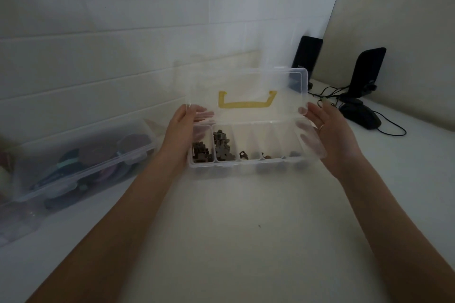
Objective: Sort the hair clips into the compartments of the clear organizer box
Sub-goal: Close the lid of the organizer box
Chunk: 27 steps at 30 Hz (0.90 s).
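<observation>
Clear plastic fills the middle of my view: the organizer box (246,152) sits on the pale table (246,229) straight ahead of me, its lid (246,91) standing up and open, with a yellow handle (247,101) showing through it. My left hand (182,128) holds the left end of the box, thumb hooked over the lid's near corner and fingers behind the plastic. My right hand (327,130) holds the right end with the fingers mostly straight, spread along the side wall and the lid edge, palm turned inward. Neither hand has a clip in it.

The hair clips (211,149) lie inside already: a heap of brown ones in the leftmost compartment, a taller olive-grey heap in the next, and only one or two small dark ones in each of the compartments further right. I see no loose clips on the table, so I judge the sorting is nearly or wholly done, and what remains is likely to lower the lid.

A longer clear bin (81,167) of mixed colourful items lies to my left; two black speakers (306,56) and a mouse (360,114) sit far right
</observation>
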Motion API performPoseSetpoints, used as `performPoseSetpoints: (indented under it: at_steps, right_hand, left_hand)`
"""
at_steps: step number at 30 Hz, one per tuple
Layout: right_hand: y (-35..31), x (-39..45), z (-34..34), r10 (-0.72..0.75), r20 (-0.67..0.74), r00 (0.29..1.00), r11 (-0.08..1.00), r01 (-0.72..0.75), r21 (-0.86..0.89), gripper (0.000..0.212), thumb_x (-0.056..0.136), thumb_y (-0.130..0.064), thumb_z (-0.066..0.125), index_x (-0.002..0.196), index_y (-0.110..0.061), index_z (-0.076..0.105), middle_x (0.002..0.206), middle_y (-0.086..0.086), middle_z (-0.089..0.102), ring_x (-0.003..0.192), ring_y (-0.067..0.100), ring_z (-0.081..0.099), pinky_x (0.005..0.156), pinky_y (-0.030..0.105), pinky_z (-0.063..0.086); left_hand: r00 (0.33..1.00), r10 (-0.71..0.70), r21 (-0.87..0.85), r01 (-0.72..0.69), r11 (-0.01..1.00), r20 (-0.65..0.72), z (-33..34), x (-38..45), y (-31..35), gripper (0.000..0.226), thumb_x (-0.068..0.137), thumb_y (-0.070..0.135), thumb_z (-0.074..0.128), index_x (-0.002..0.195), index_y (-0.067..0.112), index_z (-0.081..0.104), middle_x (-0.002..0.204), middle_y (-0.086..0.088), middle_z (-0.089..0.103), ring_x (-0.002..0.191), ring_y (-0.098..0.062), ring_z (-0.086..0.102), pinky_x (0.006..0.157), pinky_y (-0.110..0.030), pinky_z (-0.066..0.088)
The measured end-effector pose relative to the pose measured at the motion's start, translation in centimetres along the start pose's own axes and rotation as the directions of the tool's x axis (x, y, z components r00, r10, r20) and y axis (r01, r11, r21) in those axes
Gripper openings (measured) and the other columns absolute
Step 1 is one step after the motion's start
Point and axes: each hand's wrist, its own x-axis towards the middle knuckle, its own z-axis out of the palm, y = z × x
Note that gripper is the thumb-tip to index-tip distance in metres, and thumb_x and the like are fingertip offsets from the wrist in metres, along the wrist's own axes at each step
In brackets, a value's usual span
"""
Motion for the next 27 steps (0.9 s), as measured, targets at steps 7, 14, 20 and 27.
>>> performPoseSetpoints:
  at_steps: [7, 14, 20, 27]
  right_hand:
    - [0.9, -0.4, -0.5, 0.026, -0.012, 1.000, 0.971, -0.022, 0.239, 0.047, 0.095, -0.046, 0.032, 0.089, -0.018, 0.070, 0.098, -0.002, 0.063, 0.080, 0.016, 0.053, 0.071, 0.030, 0.044]
    - [0.5, -0.7, -1.9, -0.009, 0.038, 0.999, 0.997, 0.012, -0.080, 0.052, 0.095, -0.042, 0.037, 0.065, -0.010, 0.064, 0.101, 0.007, 0.065, 0.077, 0.020, 0.059, 0.059, 0.026, 0.046]
    - [2.9, -2.5, -2.8, -0.143, 0.173, 0.974, 0.920, 0.196, -0.340, 0.031, 0.081, -0.041, 0.060, 0.112, -0.038, 0.057, 0.130, -0.004, 0.052, 0.119, 0.018, 0.049, 0.097, 0.040, 0.042]
    - [4.3, -3.1, -2.5, -0.089, 0.008, 0.996, 0.961, 0.088, -0.264, 0.066, 0.060, -0.061, 0.070, 0.120, -0.052, 0.044, 0.126, 0.011, 0.051, 0.108, 0.032, 0.055, 0.088, 0.046, 0.046]
  left_hand:
    - [0.970, -0.160, -0.604, 0.241, 0.759, 0.185, -1.2, -0.3, -1.1, 0.031, 0.081, 0.029, 0.041, 0.086, 0.011, 0.065, 0.101, -0.012, 0.071, 0.096, -0.027, 0.060, 0.090, -0.038, 0.046]
    - [0.969, -0.166, -0.512, 0.238, 0.825, 0.183, -1.3, -0.8, -0.5, 0.056, 0.092, 0.034, 0.036, 0.045, 0.014, 0.057, 0.086, -0.009, 0.072, 0.089, -0.026, 0.060, 0.088, -0.036, 0.044]
    - [0.997, -0.046, -0.285, 0.062, 0.957, 0.065, 0.0, -2.5, -1.4, 0.010, 0.074, 0.028, 0.058, 0.079, 0.020, 0.056, 0.085, -0.004, 0.055, 0.079, -0.020, 0.053, 0.066, -0.025, 0.049]
    - [0.977, -0.025, -0.090, 0.045, 0.995, 0.212, -0.9, -2.3, -1.9, 0.047, 0.070, 0.020, 0.056, 0.110, 0.044, 0.055, 0.125, -0.015, 0.051, 0.100, -0.029, 0.054, 0.077, -0.032, 0.048]
